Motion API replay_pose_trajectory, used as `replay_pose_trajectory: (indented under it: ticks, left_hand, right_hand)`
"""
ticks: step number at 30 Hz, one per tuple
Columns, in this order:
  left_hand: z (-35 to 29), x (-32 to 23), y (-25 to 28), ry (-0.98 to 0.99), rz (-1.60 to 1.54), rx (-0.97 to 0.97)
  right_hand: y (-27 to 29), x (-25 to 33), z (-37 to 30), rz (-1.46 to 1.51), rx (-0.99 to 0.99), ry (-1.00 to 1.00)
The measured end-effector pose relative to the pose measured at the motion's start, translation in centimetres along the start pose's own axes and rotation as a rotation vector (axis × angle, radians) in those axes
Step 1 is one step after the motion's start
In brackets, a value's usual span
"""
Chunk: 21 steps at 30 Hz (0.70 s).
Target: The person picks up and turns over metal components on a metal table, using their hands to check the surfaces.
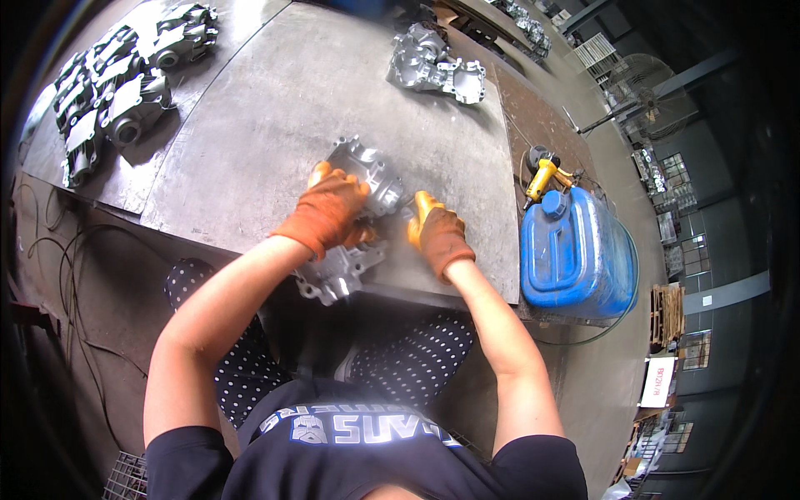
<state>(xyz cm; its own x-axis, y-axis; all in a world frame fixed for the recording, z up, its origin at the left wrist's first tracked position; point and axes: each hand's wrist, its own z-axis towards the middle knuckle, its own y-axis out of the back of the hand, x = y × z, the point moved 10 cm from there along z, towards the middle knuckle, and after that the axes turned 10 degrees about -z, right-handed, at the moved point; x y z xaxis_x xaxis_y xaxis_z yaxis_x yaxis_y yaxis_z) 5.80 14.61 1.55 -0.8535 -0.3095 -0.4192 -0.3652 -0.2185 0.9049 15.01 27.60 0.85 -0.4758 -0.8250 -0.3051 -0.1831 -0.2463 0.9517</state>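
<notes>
A grey cast-metal housing [367,171] lies at the near edge of the steel table [275,108], its lower part [337,271] overhanging the edge. My left hand [329,208], in an orange work glove, lies over the middle of the casting and grips it. My right hand [435,232], also in an orange glove, sits at the casting's right side, fingers curled against the table top. Whether it holds a small tool is hidden by the glove.
Several dark castings [117,92] are lined up at the far left of the table. Another pile of bright castings [437,67] sits at the far right. A blue plastic canister [575,254] stands to my right, with a yellow air tool [542,179] behind it.
</notes>
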Motion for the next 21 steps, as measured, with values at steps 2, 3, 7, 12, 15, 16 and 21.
replay_pose_trajectory:
  ticks: [2,3,7,12,15,16,21]
  left_hand:
    - [0.1,-1.0,-0.1,0.060,-0.039,-0.029]
    - [0.3,-1.1,-0.2,0.073,-0.034,-0.058]
    - [0.8,-1.5,-0.3,0.080,-0.074,-0.145]
    - [0.9,-1.6,-0.5,0.094,-0.096,-0.138]
    - [0.7,-1.2,-0.5,0.121,-0.088,-0.149]
    - [0.7,-1.3,-0.4,0.119,-0.087,-0.149]
    - [0.7,-1.4,-0.3,0.111,-0.086,-0.147]
  right_hand:
    - [1.4,0.7,-0.6,-0.153,-0.027,-0.006]
    - [2.1,1.2,-0.7,-0.226,-0.052,0.009]
    - [2.6,2.0,-0.5,-0.407,-0.194,0.015]
    - [2.9,2.0,0.0,-0.464,-0.200,-0.014]
    - [3.0,2.4,0.0,-0.472,-0.199,-0.013]
    - [2.9,2.5,-0.1,-0.482,-0.195,-0.015]
    - [3.3,2.5,-0.2,-0.500,-0.156,-0.040]
